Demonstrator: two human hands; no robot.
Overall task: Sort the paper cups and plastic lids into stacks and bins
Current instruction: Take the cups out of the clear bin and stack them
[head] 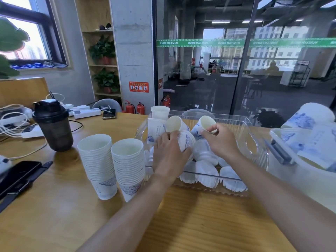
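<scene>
At frame centre, the left hand [170, 153] curls its fingers [187, 151] round a tipped cup [186, 142] over the clear tray [258, 142] of lids [207, 173]. The right hand [221, 140] pinches another cup [204, 127] by its rim (mouth facing the camera). Two cup stacks [112, 164] stand on the bench [54, 206], left of the tray.

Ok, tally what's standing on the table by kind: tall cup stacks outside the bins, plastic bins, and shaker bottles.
Cup stacks: 2
Plastic bins: 2
Shaker bottles: 1
Total: 5
</scene>
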